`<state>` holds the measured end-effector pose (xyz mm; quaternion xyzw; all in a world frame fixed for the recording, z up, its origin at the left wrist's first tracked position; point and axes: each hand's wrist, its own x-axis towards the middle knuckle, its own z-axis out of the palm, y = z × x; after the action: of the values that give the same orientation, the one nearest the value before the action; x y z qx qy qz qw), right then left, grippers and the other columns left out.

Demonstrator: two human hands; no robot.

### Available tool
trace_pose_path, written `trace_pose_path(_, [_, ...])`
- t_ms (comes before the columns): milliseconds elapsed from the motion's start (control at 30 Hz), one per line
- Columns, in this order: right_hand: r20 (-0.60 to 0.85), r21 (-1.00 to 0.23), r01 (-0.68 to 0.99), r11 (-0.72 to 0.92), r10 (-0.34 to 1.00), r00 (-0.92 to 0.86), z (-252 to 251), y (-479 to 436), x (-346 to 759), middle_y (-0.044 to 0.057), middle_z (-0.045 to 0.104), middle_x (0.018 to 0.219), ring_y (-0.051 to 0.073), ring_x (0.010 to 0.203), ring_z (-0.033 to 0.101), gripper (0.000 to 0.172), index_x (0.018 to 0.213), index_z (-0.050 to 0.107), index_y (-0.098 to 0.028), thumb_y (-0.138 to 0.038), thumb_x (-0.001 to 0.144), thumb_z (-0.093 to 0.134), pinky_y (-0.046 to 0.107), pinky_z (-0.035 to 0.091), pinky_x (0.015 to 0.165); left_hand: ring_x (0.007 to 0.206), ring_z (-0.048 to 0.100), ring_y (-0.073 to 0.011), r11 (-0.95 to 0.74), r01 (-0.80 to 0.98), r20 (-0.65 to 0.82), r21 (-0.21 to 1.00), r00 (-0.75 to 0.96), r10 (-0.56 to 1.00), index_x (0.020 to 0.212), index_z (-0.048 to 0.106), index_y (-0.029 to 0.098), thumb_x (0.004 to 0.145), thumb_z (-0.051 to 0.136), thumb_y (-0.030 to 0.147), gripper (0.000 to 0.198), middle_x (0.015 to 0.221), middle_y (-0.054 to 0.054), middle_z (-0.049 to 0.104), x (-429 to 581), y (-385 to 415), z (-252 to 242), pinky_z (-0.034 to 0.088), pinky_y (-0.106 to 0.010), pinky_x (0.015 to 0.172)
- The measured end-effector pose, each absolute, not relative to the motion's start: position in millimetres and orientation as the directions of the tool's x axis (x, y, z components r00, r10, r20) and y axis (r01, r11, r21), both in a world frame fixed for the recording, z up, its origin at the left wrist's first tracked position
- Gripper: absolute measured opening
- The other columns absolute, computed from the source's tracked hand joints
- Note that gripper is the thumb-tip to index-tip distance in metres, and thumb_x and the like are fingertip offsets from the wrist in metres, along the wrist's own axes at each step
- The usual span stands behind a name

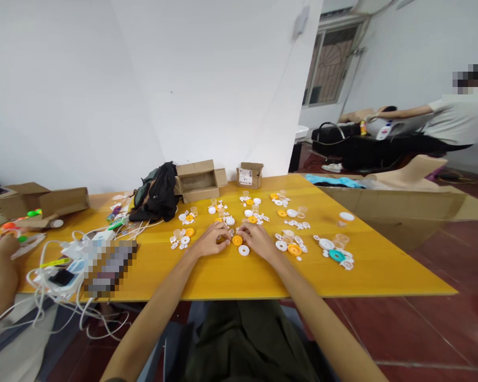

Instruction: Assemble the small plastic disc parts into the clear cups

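My left hand (213, 240) rests low over the table with its fingers curled. Whatever lies between its thumb and fingertips is too small to make out. Opposite it, my right hand (258, 239) has thumb and fingers pinched together beside small white pieces, and I cannot make out what it grips. Between the two hands lies an orange round plastic part (237, 241), close to the fingertips of both. Just in front of it is a white disc (244, 250) with a hole in its middle.
Groups of white, orange and clear parts spread around, one with a teal ring (336, 255). Open cardboard boxes (199, 183) and a black bag (161, 193) stand behind. Left are tangled white cables, a power strip (74, 273) and another person's hand (0, 260). Someone sits far right.
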<state>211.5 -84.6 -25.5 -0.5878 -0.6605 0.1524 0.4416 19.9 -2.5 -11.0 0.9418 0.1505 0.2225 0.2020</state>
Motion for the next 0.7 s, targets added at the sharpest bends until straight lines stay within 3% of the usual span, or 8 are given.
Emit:
trace_pose_path(167, [0.411, -0.732, 0.644, 0.223, 0.898, 0.156, -20.3, -87.4, 214.4, 0.0, 0.068, 0.071, 0.018, 0.069, 0.064, 0.014, 0.077, 0.062, -0.023, -0.018, 0.087, 0.054, 0.028, 0.047, 0.07, 0.106, 0.058, -0.024, -0.874, 0.21, 0.367, 0.438, 0.846, 0.388, 0.1, 0.068, 0.023, 0.087, 0.058, 0.015, 0.018, 0.106, -0.006, 0.063, 20.7, -8.1, -8.6, 0.047, -0.04, 0.1])
trace_pose_path(300, [0.423, -0.678, 0.717, 0.161, 0.883, 0.201, -19.2, -88.7, 215.0, 0.002, 0.072, 0.08, 0.02, 0.075, 0.066, 0.016, 0.085, 0.066, -0.022, -0.017, 0.089, 0.051, 0.029, 0.047, 0.072, 0.112, 0.056, -0.0257, -0.893, 0.18, 0.373, 0.413, 0.861, 0.347, 0.11, 0.068, 0.024, 0.09, 0.059, 0.022, 0.022, 0.115, -0.008, 0.061, 22.8, -11.6, -8.6, 0.045, -0.041, 0.104])
trace_pose_path(567, [0.254, -0.335, 0.942, -0.016, 0.961, 0.107, -4.5, -102.0, 203.9, 0.007, 0.073, 0.109, 0.021, 0.092, 0.069, 0.024, 0.102, 0.072, -0.025, -0.022, 0.098, 0.048, 0.026, 0.044, 0.07, 0.11, 0.058, -0.025, -0.891, 0.197, 0.391, 0.409, 0.844, 0.366, 0.108, 0.067, 0.024, 0.087, 0.058, 0.017, 0.025, 0.111, -0.007, 0.062, 22.0, -11.0, -9.3, 0.047, -0.042, 0.104])
trace_pose_path(700, [0.162, -0.236, 0.969, -0.073, 0.98, 0.114, 6.5, -106.5, 198.1, 0.009, 0.07, 0.117, 0.022, 0.098, 0.07, 0.03, 0.106, 0.073, -0.023, -0.021, 0.1, 0.044, 0.027, 0.046, 0.072, 0.111, 0.059, -0.0254, -0.877, 0.204, 0.408, 0.435, 0.824, 0.393, 0.108, 0.063, 0.023, 0.079, 0.057, 0.008, 0.034, 0.112, -0.007, 0.063, 19.3, -7.6, -8.6, 0.047, -0.042, 0.103])
